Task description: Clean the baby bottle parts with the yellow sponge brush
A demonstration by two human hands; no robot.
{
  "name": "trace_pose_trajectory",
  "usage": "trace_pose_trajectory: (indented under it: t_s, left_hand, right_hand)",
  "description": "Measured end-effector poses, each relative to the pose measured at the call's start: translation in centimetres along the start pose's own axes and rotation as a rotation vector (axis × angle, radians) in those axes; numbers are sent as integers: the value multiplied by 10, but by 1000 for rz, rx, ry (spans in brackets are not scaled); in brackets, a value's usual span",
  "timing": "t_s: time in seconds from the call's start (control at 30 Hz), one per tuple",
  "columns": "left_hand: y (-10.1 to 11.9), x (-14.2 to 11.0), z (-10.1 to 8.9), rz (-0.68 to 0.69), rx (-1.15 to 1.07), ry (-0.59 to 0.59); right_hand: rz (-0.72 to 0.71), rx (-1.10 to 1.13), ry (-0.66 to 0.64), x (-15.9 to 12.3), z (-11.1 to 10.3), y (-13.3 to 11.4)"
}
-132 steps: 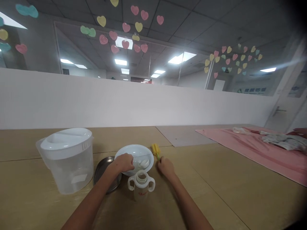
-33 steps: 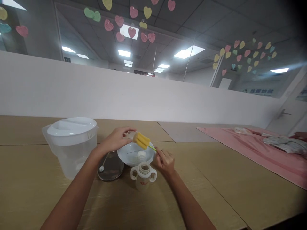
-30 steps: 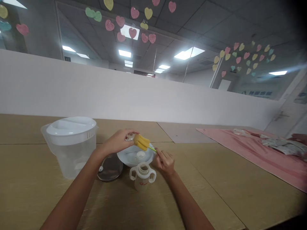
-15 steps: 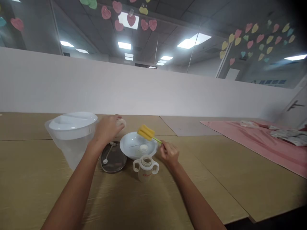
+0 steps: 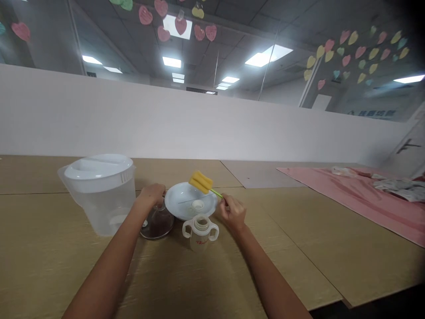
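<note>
Right hand [image 5: 233, 212] pinches a sponge bottle brush [image 5: 200, 181] over a white bowl [image 5: 173, 204]; curled left hand [image 5: 151, 196] perhaps holds something; beside the right hand, a 2-handled cup [image 5: 200, 238] stands uncapped.

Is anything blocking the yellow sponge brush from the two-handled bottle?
Nothing visible blocks it. The yellow sponge brush, in the right hand, hangs above the white bowl, and the two-handled bottle stands by the bowl's near rim.

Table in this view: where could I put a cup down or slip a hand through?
Free tabletop lies between the right hand, holding a sponge bottle brush, and the pink cloth; more lies left of the plastic jug. It is crowded around the white plate, where the two-handled baby bottle, dark round lid and left hand sit close together.
</note>
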State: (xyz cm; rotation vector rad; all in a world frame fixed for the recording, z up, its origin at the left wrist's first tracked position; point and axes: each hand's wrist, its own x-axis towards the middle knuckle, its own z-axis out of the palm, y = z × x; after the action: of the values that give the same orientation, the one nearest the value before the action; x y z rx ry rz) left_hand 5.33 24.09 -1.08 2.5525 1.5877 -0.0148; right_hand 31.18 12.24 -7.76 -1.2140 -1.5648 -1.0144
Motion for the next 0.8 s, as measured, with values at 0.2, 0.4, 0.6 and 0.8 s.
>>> trace_pose_trajectory:
  t_s: [0.2, 0.4, 0.6, 0.8]
  left_hand:
    - [-3, 0, 1, 68, -19, 0]
    - [21, -13, -14, 195, -11, 111]
    - [64, -16, 13, 407, -161, 26]
    - [69, -12, 26, 400, -199, 32]
  right_hand:
    - [14, 4, -33, -3, 1, 0]
    - [46, -17, -44, -4, 2, 1]
    - [54, -18, -70, -6, 2, 3]
    - [32, -23, -72, -6, 3, 6]
